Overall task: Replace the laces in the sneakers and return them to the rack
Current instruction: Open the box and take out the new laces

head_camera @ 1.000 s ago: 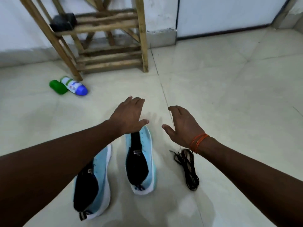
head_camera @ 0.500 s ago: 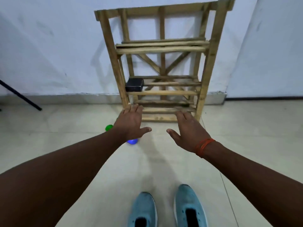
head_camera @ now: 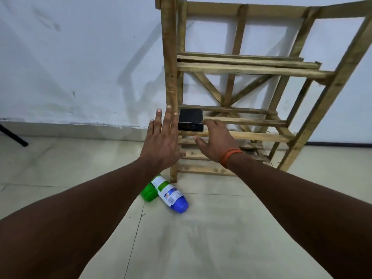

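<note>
Past a blue-capped white plastic bottle (head_camera: 171, 195) and a green plastic bottle (head_camera: 149, 193) on the floor, the left hand (head_camera: 163, 141) and right hand (head_camera: 216, 141) are held out empty, fingers extended, before the wooden slatted rack (head_camera: 171, 57) standing against the white wall (head_camera: 80, 57).

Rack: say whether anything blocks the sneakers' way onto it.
On the rack, a black box occupies the middle shelf's left end. A green bottle and a blue-capped bottle lie on the floor by its front left leg. Nothing else visible does.

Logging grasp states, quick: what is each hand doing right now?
Left hand: open, fingers straight, holding nothing.
Right hand: open, fingers relaxed, holding nothing.
</note>
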